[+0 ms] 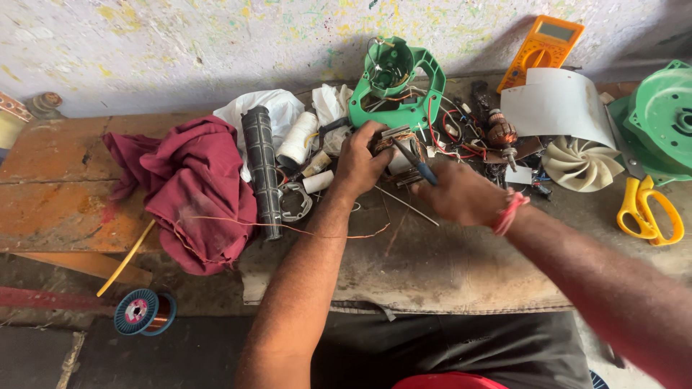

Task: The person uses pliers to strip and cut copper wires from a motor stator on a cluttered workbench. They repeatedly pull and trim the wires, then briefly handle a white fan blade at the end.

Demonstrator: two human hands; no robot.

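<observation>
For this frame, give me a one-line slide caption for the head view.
Left hand grips a copper-wound motor stator while right hand works it with a blue-handled tool on a cluttered workbench.

I have a single head-worn view. It looks steeply down and forward from close above the workbench [447,266], facing the far wall [216,43]. Both forearms enter from the near edge.
</observation>
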